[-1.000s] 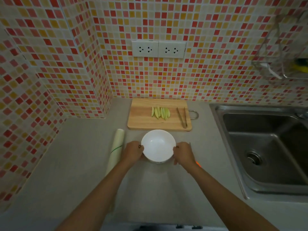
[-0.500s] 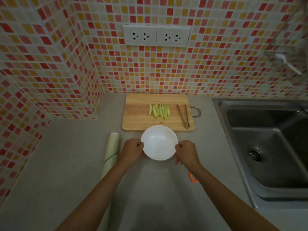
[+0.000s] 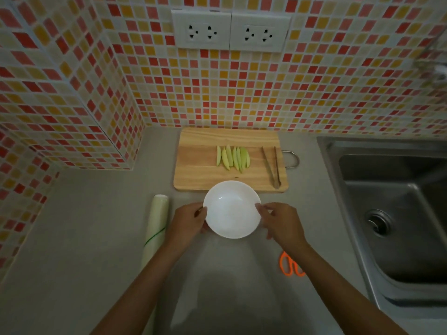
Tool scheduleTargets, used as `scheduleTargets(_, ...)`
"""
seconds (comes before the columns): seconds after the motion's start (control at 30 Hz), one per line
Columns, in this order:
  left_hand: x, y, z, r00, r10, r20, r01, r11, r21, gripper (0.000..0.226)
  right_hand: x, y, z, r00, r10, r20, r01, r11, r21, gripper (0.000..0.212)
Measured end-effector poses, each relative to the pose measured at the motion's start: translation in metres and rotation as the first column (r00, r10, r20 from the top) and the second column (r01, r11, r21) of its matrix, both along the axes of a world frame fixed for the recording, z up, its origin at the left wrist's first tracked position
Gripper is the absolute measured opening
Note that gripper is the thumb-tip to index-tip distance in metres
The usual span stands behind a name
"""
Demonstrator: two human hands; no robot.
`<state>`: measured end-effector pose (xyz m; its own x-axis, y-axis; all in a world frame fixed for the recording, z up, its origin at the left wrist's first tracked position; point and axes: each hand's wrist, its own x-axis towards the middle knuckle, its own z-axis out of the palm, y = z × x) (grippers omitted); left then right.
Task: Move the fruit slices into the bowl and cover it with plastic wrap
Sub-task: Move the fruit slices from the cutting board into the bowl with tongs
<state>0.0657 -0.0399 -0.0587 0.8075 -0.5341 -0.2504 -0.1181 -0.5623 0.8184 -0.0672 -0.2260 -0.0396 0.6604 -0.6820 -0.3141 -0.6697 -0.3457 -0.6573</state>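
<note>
A person's left hand [image 3: 187,220] curls its fingers around the left rim of an empty white bowl [image 3: 231,209], while the right hand [image 3: 280,222] touches the opposite rim with thumb and fingertips, the other fingers relaxed; whether it truly pinches the edge cannot be told from this angle. The bowl sits on the grey bench [image 3: 96,238], its far edge just overlapping the near edge of a wooden cutting board [image 3: 200,170].

On that board lies a tight fan of pale green fruit slices [image 3: 233,157], none yet moved. Metal tongs [image 3: 272,166] rest on the board's right side, close to its wire handle. A roll of plastic wrap [image 3: 156,222] lies lengthwise on the bench just beside the left hand, untouched. Orange-handled scissors [image 3: 290,264] peek out beside the right forearm, and a steel sink [image 3: 387,213] fills the right of the view.

The job looks barely begun: the bowl is being placed, slices and wrap still to come. Risks from here appear modest. A bowl left riding the board's edge could rock or tip when slices land in it. Thin, wet slices may slip from the tongs onto the bench. The roll, being round, could be nudged away by a forearm.
</note>
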Motion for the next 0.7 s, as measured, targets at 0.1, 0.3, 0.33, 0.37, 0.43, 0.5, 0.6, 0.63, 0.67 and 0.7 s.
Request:
scheduleTargets(0.1,0.001,-0.001,0.0,1.0,-0.003,-0.01,0.003,1.0,-0.001,0.037,0.026,-0.03,0.001,0.994,-0.087,-0.059,0.06,0.932,-0.358,0.041)
scheduleTargets(0.3,0.006,-0.005,0.0,1.0,-0.003,-0.018,0.003,1.0,0.012,0.028,0.091,-0.077,-0.007,0.936,-0.13,-0.327,-0.034,0.892,-0.452,0.051)
scheduleTargets(0.33,0.006,-0.006,0.0,1.0,-0.008,-0.017,0.008,1.0,0.01,0.028,0.096,-0.08,-0.009,0.925,-0.139,-0.354,-0.035,0.896,-0.443,0.047)
scheduleTargets(0.37,0.006,-0.005,0.0,1.0,-0.013,-0.018,0.013,1.0,0.007,0.028,0.099,-0.081,-0.01,0.918,-0.151,-0.366,-0.027,0.898,-0.439,0.042)
scheduleTargets(0.43,0.005,-0.005,0.0,1.0,-0.016,-0.015,0.017,1.0,0.005,0.029,0.103,-0.083,-0.01,0.916,-0.167,-0.364,-0.013,0.897,-0.442,0.033)
scheduleTargets(0.5,0.006,-0.005,-0.001,1.0,-0.009,-0.014,0.009,1.0,0.007,0.029,0.104,-0.084,-0.008,0.926,-0.152,-0.347,-0.014,0.902,-0.431,0.027)
scheduleTargets(0.6,0.008,-0.004,-0.003,1.0,0.0,-0.018,0.0,1.0,0.012,0.027,0.101,-0.076,-0.002,0.965,-0.07,-0.254,-0.04,0.914,-0.404,0.027)
scheduleTargets(0.63,0.008,-0.004,-0.004,1.0,0.002,-0.02,-0.002,1.0,0.009,0.027,0.1,-0.07,0.001,0.975,-0.03,-0.218,-0.062,0.914,-0.4,0.031)
scheduleTargets(0.67,0.008,-0.004,-0.004,1.0,0.005,-0.024,-0.005,1.0,0.005,0.027,0.099,-0.065,0.003,0.981,0.005,-0.192,-0.082,0.916,-0.394,0.034)
scheduleTargets(0.7,0.007,-0.005,-0.003,1.0,0.008,-0.028,-0.008,1.0,0.001,0.027,0.099,-0.058,0.004,0.984,0.03,-0.177,-0.097,0.919,-0.382,0.035)
